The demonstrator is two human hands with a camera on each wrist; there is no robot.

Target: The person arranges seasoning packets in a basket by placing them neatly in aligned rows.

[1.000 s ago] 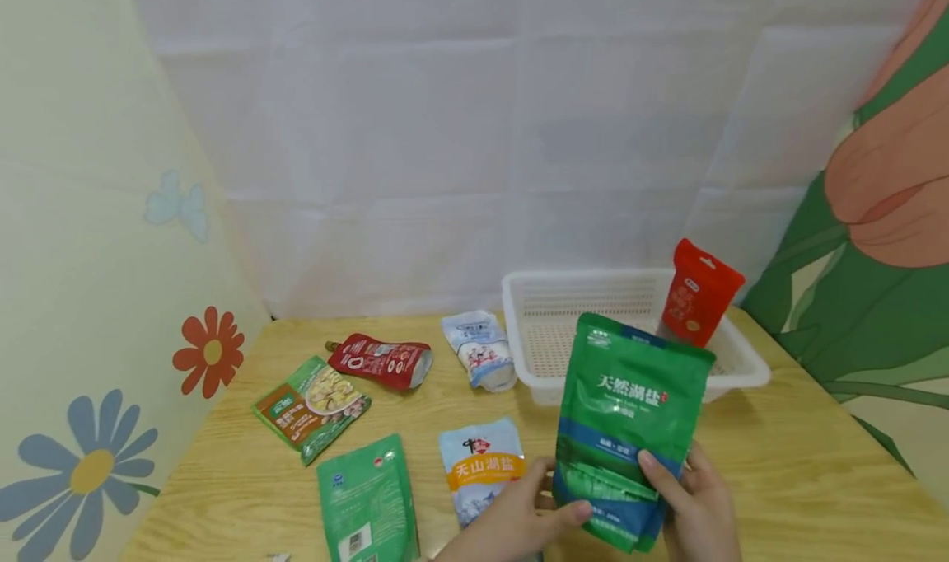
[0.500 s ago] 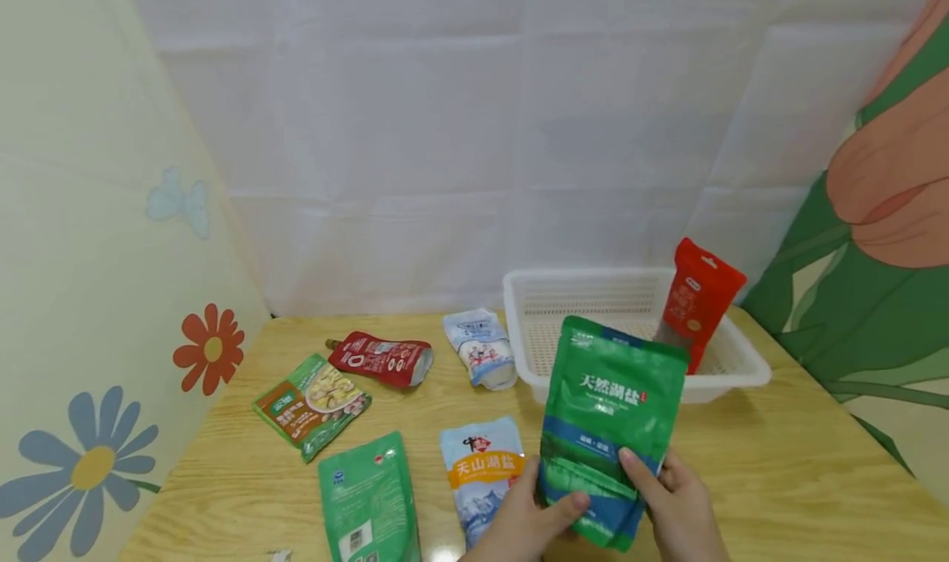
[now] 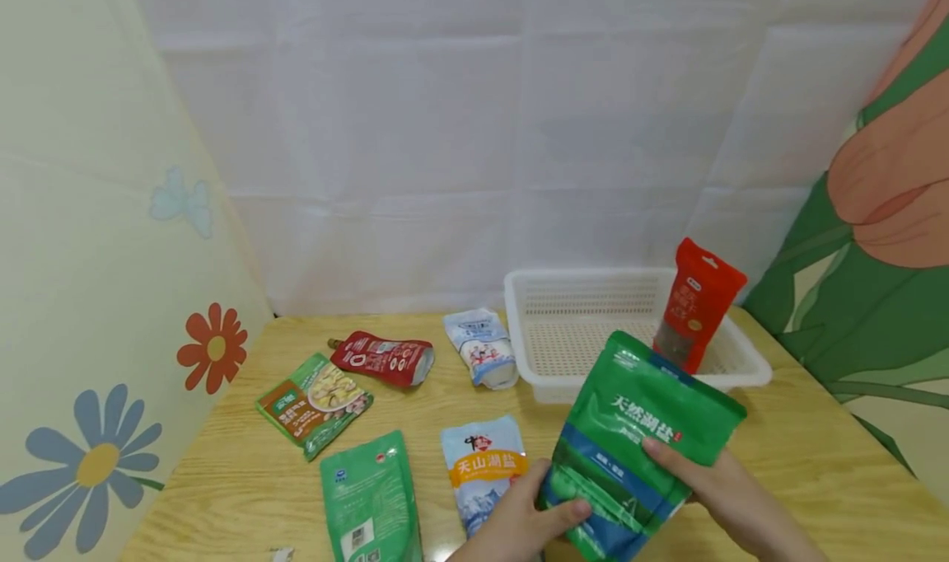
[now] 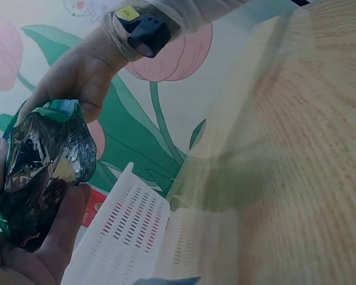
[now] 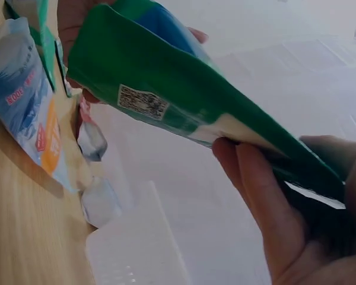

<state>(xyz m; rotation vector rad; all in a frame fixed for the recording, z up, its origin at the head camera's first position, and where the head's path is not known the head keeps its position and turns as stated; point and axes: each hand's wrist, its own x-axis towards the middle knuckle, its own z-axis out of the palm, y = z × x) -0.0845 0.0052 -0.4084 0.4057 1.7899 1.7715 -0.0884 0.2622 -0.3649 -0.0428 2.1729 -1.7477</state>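
Observation:
Both hands hold a green and blue salt pouch [image 3: 619, 442], tilted to the right above the table's front. My left hand [image 3: 519, 517] grips its lower left corner, thumb on the printed front. At the right edge, my right hand [image 3: 722, 496] pinches the pouch with the thumb in front and fingers behind. The left wrist view catches the pouch's shiny bottom [image 4: 47, 166]; a green back panel with a QR code [image 5: 142, 101] shows in the right wrist view. Left of the hands lies a blue and orange salt pouch [image 3: 482, 463], partly covered by my left hand.
A white plastic basket [image 3: 571, 290] stands behind, with a red packet [image 3: 697, 306] upright in it. On the wooden table [image 3: 801, 455] also lie another green pouch [image 3: 371, 496], a green-brown food packet [image 3: 311, 405], a red spouted pouch [image 3: 381, 358] and a white-blue pouch [image 3: 482, 348].
The held pouch first shifts left, then tips clockwise with its top leaning right. My right hand moves from its lower part up along the right edge, while the left keeps its grip.

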